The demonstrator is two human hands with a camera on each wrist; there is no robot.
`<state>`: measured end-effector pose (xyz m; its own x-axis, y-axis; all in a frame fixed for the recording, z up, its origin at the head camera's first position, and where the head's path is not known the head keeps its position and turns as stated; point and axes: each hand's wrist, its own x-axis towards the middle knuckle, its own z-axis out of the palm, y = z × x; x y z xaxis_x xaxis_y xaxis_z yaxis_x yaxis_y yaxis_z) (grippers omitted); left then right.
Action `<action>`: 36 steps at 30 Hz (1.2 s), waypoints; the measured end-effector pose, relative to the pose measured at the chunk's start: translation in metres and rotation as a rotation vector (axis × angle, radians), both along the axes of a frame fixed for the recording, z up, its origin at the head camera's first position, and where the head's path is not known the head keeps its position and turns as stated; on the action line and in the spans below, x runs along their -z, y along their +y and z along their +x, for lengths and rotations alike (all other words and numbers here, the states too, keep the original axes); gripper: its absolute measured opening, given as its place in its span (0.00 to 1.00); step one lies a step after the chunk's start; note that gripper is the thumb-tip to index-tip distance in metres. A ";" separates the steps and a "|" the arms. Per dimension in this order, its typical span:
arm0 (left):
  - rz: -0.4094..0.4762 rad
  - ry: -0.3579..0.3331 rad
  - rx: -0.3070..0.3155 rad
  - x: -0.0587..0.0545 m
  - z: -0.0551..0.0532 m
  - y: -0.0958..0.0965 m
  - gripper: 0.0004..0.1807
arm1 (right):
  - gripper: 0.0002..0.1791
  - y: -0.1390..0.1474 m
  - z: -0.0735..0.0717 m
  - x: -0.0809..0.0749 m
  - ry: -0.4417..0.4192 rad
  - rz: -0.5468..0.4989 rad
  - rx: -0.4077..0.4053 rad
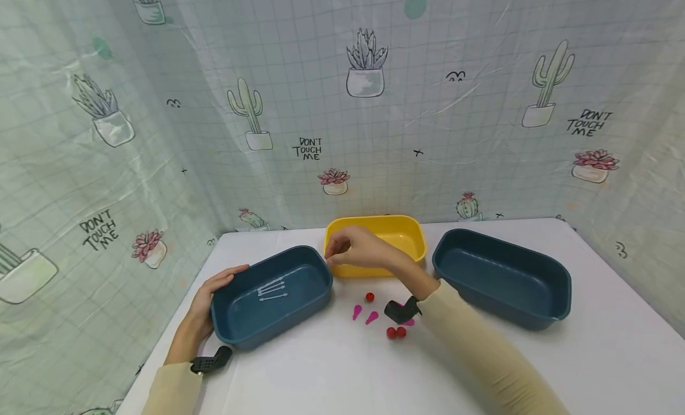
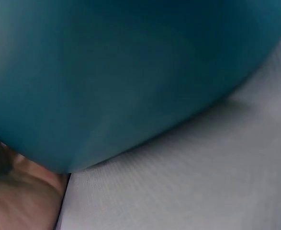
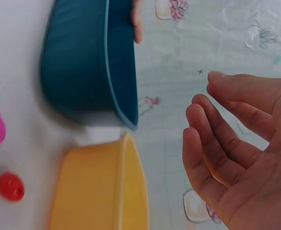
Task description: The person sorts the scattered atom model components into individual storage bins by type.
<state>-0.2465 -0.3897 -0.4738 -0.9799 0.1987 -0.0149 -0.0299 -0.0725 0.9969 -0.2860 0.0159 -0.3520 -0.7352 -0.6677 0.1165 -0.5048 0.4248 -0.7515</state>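
Observation:
My left hand (image 1: 206, 299) holds the left end of a dark blue plastic bin (image 1: 278, 323), its fingers along the rim. Several thin, pale sticks with wider ends (image 1: 273, 289) lie inside that bin. My right hand (image 1: 358, 247) is raised over the left side of a yellow bin (image 1: 374, 272), near the blue bin's right corner. In the right wrist view its fingers are loosely bent, the thumb and index fingertips (image 3: 216, 79) are close together, and no object shows between them. The left wrist view is mostly filled by the blue bin's wall (image 2: 130, 81).
A second dark blue bin (image 1: 508, 302) stands at the right on the white table (image 1: 321, 373). In front of the yellow bin lie several red beads (image 1: 370, 296) and several pink drop-shaped pieces (image 1: 371, 317), partly behind the right wrist camera. A patterned curtain (image 1: 299, 106) encloses the back and sides.

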 end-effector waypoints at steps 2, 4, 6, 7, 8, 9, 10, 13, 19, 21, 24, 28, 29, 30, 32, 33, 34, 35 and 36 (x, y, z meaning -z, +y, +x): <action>0.000 -0.002 -0.005 0.000 0.000 0.001 0.26 | 0.03 0.009 0.002 0.001 0.012 0.007 0.007; -0.002 -0.007 -0.007 -0.001 0.000 0.000 0.26 | 0.04 0.018 0.005 0.002 0.025 0.011 0.004; -0.005 -0.010 -0.009 -0.001 0.001 0.000 0.26 | 0.04 0.027 0.006 0.005 0.033 0.017 0.003; -0.007 -0.010 -0.007 -0.001 0.001 -0.001 0.27 | 0.04 0.032 0.007 0.007 0.038 0.015 -0.003; -0.005 -0.012 -0.005 -0.001 0.001 -0.001 0.27 | 0.04 0.036 0.008 0.009 0.043 0.014 -0.009; -0.005 -0.012 -0.003 -0.001 0.001 -0.001 0.27 | 0.05 0.041 0.009 0.011 0.044 0.015 -0.009; -0.002 -0.013 -0.002 -0.002 0.001 -0.002 0.27 | 0.05 0.045 0.009 0.013 0.039 0.014 -0.008; 0.014 -0.018 -0.002 -0.002 0.001 -0.002 0.26 | 0.06 0.057 0.012 0.019 0.033 0.004 -0.012; 0.033 -0.019 0.001 -0.003 0.002 -0.004 0.25 | 0.05 0.078 0.016 0.029 0.039 -0.007 -0.017; 0.036 -0.014 -0.006 -0.003 0.003 -0.005 0.25 | 0.06 0.084 0.017 0.033 0.023 0.001 -0.017; 0.038 -0.010 -0.011 -0.003 0.004 -0.007 0.25 | 0.07 0.092 0.019 0.038 -0.010 0.015 -0.010; 0.033 -0.005 -0.012 -0.004 0.005 -0.009 0.25 | 0.07 0.101 0.021 0.044 -0.041 0.035 0.011; 0.032 -0.004 -0.010 -0.004 0.006 -0.010 0.25 | 0.07 0.103 0.021 0.046 -0.046 0.040 0.015; 0.032 -0.004 -0.009 -0.004 0.006 -0.011 0.25 | 0.07 0.105 0.022 0.047 -0.052 0.046 0.020; 0.015 -0.010 -0.009 -0.006 0.007 -0.012 0.26 | 0.08 0.109 0.023 0.050 -0.066 0.059 0.027; 0.004 -0.012 -0.007 -0.006 0.007 -0.012 0.26 | 0.08 0.112 0.023 0.052 -0.071 0.066 0.028; -0.014 -0.015 -0.006 -0.007 0.008 -0.013 0.27 | 0.08 0.114 0.024 0.054 -0.077 0.069 0.026; -0.035 -0.018 -0.006 -0.008 0.008 -0.013 0.27 | 0.08 0.116 0.024 0.056 -0.083 0.072 0.024; -0.061 -0.020 -0.006 -0.009 0.008 -0.014 0.28 | 0.08 0.118 0.025 0.058 -0.090 0.075 0.024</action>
<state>-0.2388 -0.4036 -0.4647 -0.9805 0.1909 -0.0461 -0.0493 -0.0122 0.9987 -0.2614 0.1338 -0.4105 -0.7561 -0.6544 -0.0007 -0.4257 0.4927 -0.7589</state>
